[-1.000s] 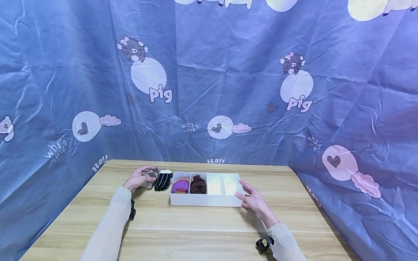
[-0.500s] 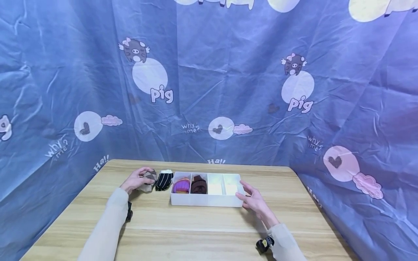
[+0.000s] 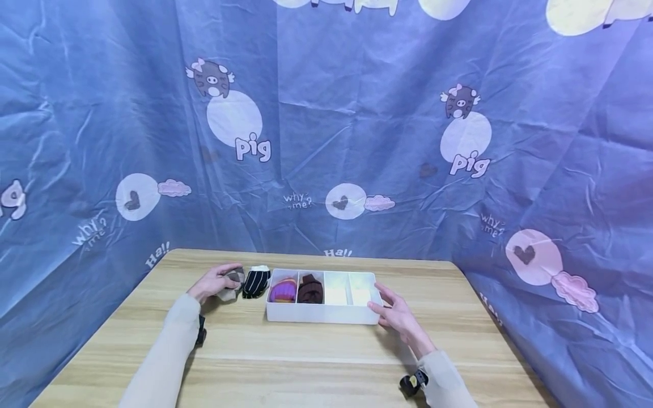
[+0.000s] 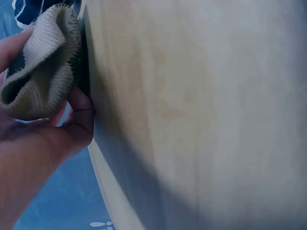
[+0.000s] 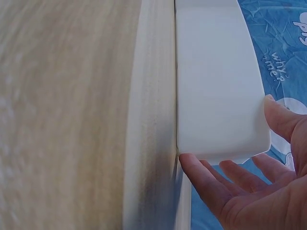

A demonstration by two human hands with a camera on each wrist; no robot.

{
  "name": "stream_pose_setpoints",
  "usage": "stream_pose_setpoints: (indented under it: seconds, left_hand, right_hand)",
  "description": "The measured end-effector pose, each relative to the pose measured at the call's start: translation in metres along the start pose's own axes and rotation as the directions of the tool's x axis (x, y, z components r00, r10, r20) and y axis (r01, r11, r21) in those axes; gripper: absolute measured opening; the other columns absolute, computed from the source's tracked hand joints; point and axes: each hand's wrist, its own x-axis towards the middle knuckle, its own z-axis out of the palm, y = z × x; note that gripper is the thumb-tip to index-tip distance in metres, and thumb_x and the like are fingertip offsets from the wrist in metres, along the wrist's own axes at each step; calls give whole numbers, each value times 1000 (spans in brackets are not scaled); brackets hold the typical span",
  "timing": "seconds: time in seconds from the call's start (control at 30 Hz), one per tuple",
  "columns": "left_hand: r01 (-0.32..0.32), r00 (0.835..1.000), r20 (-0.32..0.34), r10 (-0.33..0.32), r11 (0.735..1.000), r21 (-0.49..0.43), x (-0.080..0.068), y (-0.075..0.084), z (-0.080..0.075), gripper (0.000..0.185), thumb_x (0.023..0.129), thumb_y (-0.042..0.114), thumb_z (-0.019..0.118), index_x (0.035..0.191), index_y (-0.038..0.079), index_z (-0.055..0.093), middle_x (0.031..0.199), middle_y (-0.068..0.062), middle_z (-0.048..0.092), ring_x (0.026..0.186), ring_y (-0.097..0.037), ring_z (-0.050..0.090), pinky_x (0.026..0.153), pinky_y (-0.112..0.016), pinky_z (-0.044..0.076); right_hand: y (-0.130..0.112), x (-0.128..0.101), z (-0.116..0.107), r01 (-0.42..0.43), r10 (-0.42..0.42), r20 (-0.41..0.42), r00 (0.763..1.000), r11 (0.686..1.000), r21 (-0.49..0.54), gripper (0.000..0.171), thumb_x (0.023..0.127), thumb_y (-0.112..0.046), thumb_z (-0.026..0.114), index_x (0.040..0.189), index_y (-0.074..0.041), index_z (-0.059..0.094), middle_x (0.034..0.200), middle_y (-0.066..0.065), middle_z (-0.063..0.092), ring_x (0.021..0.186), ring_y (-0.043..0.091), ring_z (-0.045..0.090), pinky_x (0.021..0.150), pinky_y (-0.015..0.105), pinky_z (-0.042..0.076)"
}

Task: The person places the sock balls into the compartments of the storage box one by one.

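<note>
In the head view, my left hand (image 3: 213, 283) holds a rolled grey-and-beige checked sock (image 3: 232, 283) low over the table's left side. Up close, the ribbed beige cuff of that sock (image 4: 41, 72) sits between thumb and fingers. Just right of it lies a black sock with white stripes (image 3: 256, 283). A white divided box (image 3: 321, 313) stands beside that. Its leftmost compartment contains a purple-and-orange sock (image 3: 283, 290), and the second a dark brown sock (image 3: 309, 290). My right hand (image 3: 400, 317) holds the box's right end, thumb at the rim and fingers against the end wall.
The two right compartments of the box show bare white floors. All of this rests on a wooden table (image 3: 306, 362). A blue printed curtain (image 3: 316, 141) hangs behind the table and along its sides.
My left hand has shifted slightly left with the checked sock, widening the space to the striped one. The right hand and the box stay where they were.
</note>
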Motion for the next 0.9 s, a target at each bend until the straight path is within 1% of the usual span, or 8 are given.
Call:
stream_pose_setpoints:
  seconds: [0.13,0.27,0.37,0.43,0.6,0.67,0.77,0.9]
  left_hand:
    - [-17,1000,21,17,999,-30,0,1,-1,63,82,6,71,141,4,49,131,-30,54,101,-26,58,78,-29,50]
    - [-33,999,5,33,998,-63,-2,0,-1,60,84,8,71,139,3,49,130,-27,55,99,-19,57,80,-27,48]
    - [-40,999,-11,39,995,-94,-3,1,-2,62,85,9,71,141,3,45,135,-26,51,101,-19,55,80,-27,49]
    - [-49,999,-29,46,992,-118,-2,3,-3,62,86,10,70,142,3,43,136,-25,49,102,-20,55,80,-28,50]
    - [-71,997,-40,65,983,-171,-2,10,-5,60,87,9,68,141,4,42,136,-25,45,102,-19,55,79,-29,54]
    - [-77,997,-23,73,976,-205,-3,14,-4,59,88,7,67,141,3,40,135,-24,45,101,-18,56,78,-29,55]
    - [-88,996,-10,89,956,-280,-5,20,0,57,88,4,65,139,2,40,130,-21,47,97,-17,60,76,-28,57]
    - [-107,994,-8,111,928,-357,-7,29,7,54,87,1,66,135,2,41,127,-16,47,95,-16,62,72,-29,59]
  right_hand:
    - [0,0,0,1,-1,-4,1000,1000,-1,70,90,-19,71,151,-14,37,155,26,32,119,35,58,87,43,56]
    - [0,-1,-1,9,-9,11,1000,1000,-11,69,91,-18,69,152,-12,36,154,28,30,117,33,59,86,43,57]
    - [-1,-1,-1,7,-7,22,1000,1000,-8,69,92,-18,69,152,-12,35,154,28,30,115,31,61,85,42,57]
    - [-1,-2,-1,11,-10,21,1000,1000,-13,70,92,-19,69,152,-12,35,155,28,30,117,33,59,86,43,57]
    - [-1,-2,-2,11,-11,9,1000,1000,-22,70,92,-20,69,152,-13,35,156,26,29,127,39,51,87,43,56]
    - [-1,-1,-2,10,-10,10,1000,1000,-18,70,92,-20,69,152,-13,35,155,26,30,124,37,54,86,42,57]
    - [-1,-1,-1,6,-6,8,1000,1000,-5,70,91,-18,70,152,-13,36,154,27,33,114,30,61,84,40,57]
    - [-1,-1,-1,2,-2,6,1000,1000,1,69,91,-17,70,151,-12,36,153,27,34,108,25,63,84,41,58]
